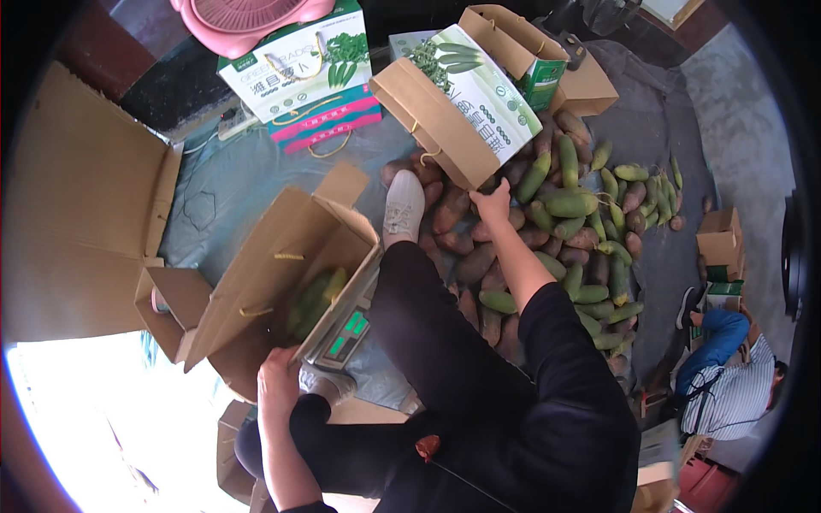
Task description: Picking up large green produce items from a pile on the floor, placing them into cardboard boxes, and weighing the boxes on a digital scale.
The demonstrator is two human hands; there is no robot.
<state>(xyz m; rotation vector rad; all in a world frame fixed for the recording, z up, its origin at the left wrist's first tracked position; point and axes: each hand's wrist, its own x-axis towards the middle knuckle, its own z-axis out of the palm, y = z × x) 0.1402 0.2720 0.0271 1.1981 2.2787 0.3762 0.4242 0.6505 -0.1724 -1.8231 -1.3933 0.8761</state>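
Observation:
My left hand [278,376] is closed on the near edge of an open brown cardboard box [248,256] with yellow cord handles. Several green radishes [318,299] lie inside it. Beside the box's right side shows a scale [346,338] with a lit green display. My right hand [493,205] reaches forward over the pile, its fingers closed at the lower corner of a tilted white and green carton [479,98] with an open brown flap. Beneath that carton and hand lie reddish-brown root vegetables [475,265] and green radishes [571,203].
A pink basket [248,13] rests on another white and green carton [299,68], above pink and blue boxes [325,124]. An open carton [513,43] stands at the back. At far right, a person in a striped shirt [731,398] sits near small boxes [720,239].

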